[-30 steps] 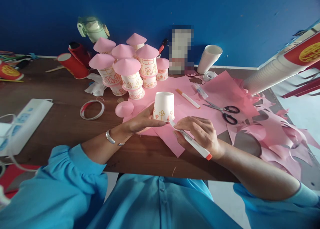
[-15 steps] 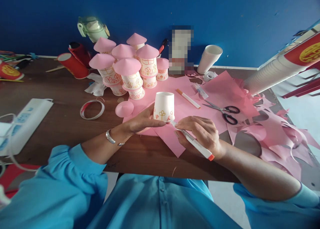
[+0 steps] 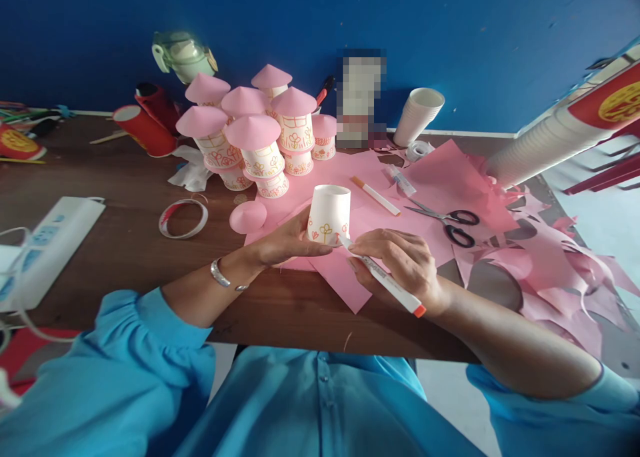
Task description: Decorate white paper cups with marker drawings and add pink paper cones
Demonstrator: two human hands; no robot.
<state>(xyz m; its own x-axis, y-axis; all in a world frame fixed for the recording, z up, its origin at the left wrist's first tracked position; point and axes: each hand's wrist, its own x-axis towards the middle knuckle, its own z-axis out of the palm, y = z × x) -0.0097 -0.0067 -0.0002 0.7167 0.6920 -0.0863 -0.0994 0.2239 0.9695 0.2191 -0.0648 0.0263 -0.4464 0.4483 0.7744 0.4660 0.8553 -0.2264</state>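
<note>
A white paper cup (image 3: 330, 207) with flowers drawn along its lower part is held in my left hand (image 3: 287, 238), fingers behind it and thumb along its base. My right hand (image 3: 400, 264) grips a white marker (image 3: 393, 288) with an orange end, its tip at the cup's lower right side. Behind the cup lies a white and orange pen (image 3: 375, 196) on pink paper (image 3: 345, 170). Several decorated cups with pink cone tops (image 3: 254, 133) stand stacked at the back left, and a loose pink cone (image 3: 249, 217) lies left of my left hand.
Black-handled scissors (image 3: 450, 222), a glue tube (image 3: 401, 180) and pink scraps (image 3: 555, 264) lie to the right. White cups (image 3: 419, 116) stand at the back. A tape roll (image 3: 183, 218), red cups (image 3: 145, 130) and a white power strip (image 3: 55, 250) are on the left.
The cup has tilted slightly, showing more of its open rim, and moved a little right. The marker in my right hand has shifted slightly up and left.
</note>
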